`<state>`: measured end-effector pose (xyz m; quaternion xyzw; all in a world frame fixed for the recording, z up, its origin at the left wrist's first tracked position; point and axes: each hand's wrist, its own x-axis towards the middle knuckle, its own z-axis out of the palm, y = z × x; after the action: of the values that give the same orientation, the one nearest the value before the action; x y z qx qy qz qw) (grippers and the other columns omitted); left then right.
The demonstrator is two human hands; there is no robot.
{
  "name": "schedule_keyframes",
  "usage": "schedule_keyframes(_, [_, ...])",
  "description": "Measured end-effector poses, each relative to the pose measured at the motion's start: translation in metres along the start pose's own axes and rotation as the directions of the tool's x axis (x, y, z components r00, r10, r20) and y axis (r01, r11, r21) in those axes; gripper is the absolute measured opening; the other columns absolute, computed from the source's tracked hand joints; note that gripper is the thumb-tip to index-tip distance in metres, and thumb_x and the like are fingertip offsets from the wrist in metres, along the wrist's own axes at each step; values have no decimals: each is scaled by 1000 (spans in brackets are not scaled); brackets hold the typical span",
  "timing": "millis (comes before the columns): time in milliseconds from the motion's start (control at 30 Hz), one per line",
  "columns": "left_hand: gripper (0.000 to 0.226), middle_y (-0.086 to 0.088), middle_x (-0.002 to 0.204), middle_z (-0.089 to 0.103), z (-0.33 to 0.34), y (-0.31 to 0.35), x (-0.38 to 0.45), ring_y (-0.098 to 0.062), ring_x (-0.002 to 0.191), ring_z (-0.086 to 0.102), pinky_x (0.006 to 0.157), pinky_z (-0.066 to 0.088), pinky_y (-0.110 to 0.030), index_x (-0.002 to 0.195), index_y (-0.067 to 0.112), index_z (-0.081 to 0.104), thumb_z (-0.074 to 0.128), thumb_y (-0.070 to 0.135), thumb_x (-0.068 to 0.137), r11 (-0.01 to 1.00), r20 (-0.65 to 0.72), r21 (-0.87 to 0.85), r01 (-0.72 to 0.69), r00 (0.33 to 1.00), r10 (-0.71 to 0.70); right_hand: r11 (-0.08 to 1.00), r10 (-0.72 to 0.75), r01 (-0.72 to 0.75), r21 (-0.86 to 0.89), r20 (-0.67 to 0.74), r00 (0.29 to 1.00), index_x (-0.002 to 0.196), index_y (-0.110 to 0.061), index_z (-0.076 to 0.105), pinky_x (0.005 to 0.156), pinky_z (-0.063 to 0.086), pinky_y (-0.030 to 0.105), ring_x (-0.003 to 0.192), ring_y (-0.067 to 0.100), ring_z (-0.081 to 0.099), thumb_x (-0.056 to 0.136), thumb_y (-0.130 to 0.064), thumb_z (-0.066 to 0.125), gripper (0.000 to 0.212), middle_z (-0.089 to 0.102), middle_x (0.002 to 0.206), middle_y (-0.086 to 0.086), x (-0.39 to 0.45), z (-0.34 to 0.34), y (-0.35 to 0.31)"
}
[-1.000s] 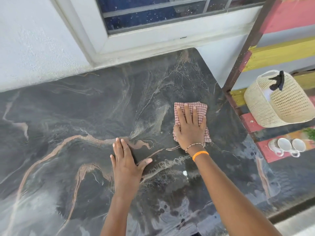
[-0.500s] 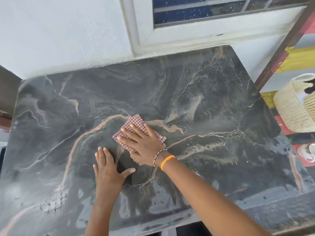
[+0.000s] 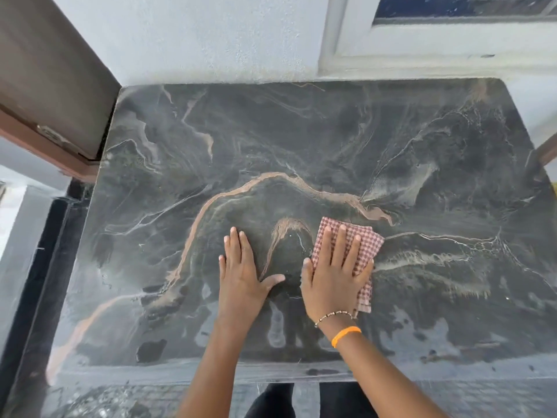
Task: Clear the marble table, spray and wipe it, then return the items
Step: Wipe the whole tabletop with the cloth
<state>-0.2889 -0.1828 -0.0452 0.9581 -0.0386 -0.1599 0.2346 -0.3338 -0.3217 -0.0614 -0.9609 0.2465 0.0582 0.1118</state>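
Far to the left of our hands, past the table's edge, we see a brown door (image 3: 51,82) standing against the white wall (image 3: 211,34). Our left hand (image 3: 241,276) lies flat on the dark marble table (image 3: 301,140), fingers straight and close together, thumb spread out toward the right; it holds nothing and only rests on the stone. A tan vein (image 3: 241,191) in the marble arches over both hands, and a smaller tan streak (image 3: 286,233) sits between them. Just to the right, close beside but apart from the left, our right hand (image 3: 334,279) presses down on a folded red-and-white checked cloth (image 3: 367,239), fingers straight and slightly fanned on top of it. The cloth lies flat on the table under that palm, its far edge and right corner showing past the fingertips and a strip showing along the hand's right side. The right wrist wears a beaded bracelet (image 3: 334,314) and, below it, an orange band (image 3: 345,334). Up and to the right of our hands, a white window frame (image 3: 422,46) sits in the wall behind the table.
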Motion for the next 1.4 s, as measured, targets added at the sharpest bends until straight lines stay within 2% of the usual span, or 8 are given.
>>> schedule_keyframes(400, [98, -10, 158, -1, -47, -104, -30, -25, 145, -6, 117, 3, -43, 147, 5, 7, 68, 40, 79, 955, -167, -127, 268, 943, -287, 975, -218, 214, 53, 76, 973, 149, -19, 10, 109, 2, 65, 146, 33, 0, 90, -40, 36, 67, 4, 160, 6, 95, 16, -174])
schedule_keyframes(567, [99, -4, 158, -8, -49, -116, -44, -20, 145, -9, 117, -1, -35, 148, 8, -1, 58, 52, 81, 951, -177, -118, 287, 936, -305, 733, -658, 677, -64, 186, 730, 148, -32, 10, 113, 2, 57, 147, 22, 1, 90, -41, 39, 65, 5, 160, -7, 117, 17, -201])
schedule_keyframes(733, [96, -3, 158, -8, -52, -120, -45, -19, 145, -8, 118, 2, -33, 148, 8, -1, 53, 55, 83, 961, -192, -87, 264, 942, -276, 535, -814, 842, -62, 229, 534, 148, -35, 12, 114, 4, 53, 147, 19, 6, 90, -34, 33, 61, 9, 159, -9, 65, 16, -166])
schedule_keyframes(800, [91, -2, 158, -4, -54, -125, -48, -17, 146, -6, 118, 3, -32, 148, 9, 4, 53, 52, 85, 969, -199, -104, 224, 950, -241, 555, -797, 829, -72, 237, 555, 148, -33, 12, 114, 7, 54, 147, 21, 11, 87, -36, 27, 63, 11, 158, -8, 31, 15, -140])
schedule_keyframes(900, [80, 2, 158, 3, -56, -137, -57, -15, 145, -3, 116, 0, -30, 148, 11, 13, 55, 43, 87, 976, -239, -128, 176, 950, -202, 659, -722, 742, -123, 172, 670, 147, -26, 24, 110, 20, 58, 142, 28, 26, 84, -36, 29, 64, 23, 156, -1, -30, 19, -114])
schedule_keyframes(1067, [67, -2, 157, 12, -59, -163, -72, -11, 141, -5, 116, 2, -37, 146, 8, 21, 54, 28, 91, 963, -310, -166, 214, 915, -257, 801, -565, 588, -112, 183, 805, 146, -18, 29, 104, 26, 64, 139, 34, 30, 84, -37, 32, 65, 27, 154, 7, -96, 32, -141])
schedule_keyframes(1267, [55, -6, 151, 30, -66, -185, -80, -15, 142, 8, 116, 4, -40, 142, 8, 33, 51, 26, 93, 963, -439, -163, 216, 858, -267, 871, -482, 491, -6, 187, 856, 150, -18, 9, 109, 3, 64, 146, 33, 2, 89, -33, 34, 67, 4, 159, 6, -52, 42, -218])
schedule_keyframes(1400, [49, -5, 148, 37, -60, -193, -87, -18, 143, 17, 118, 5, -41, 139, 8, 39, 43, 32, 96, 961, -464, -140, 239, 842, -277, 894, -445, 448, 1, 130, 886, 149, -20, 8, 110, 0, 64, 146, 31, -4, 91, -34, 32, 64, 0, 160, 5, 9, 46, -272])
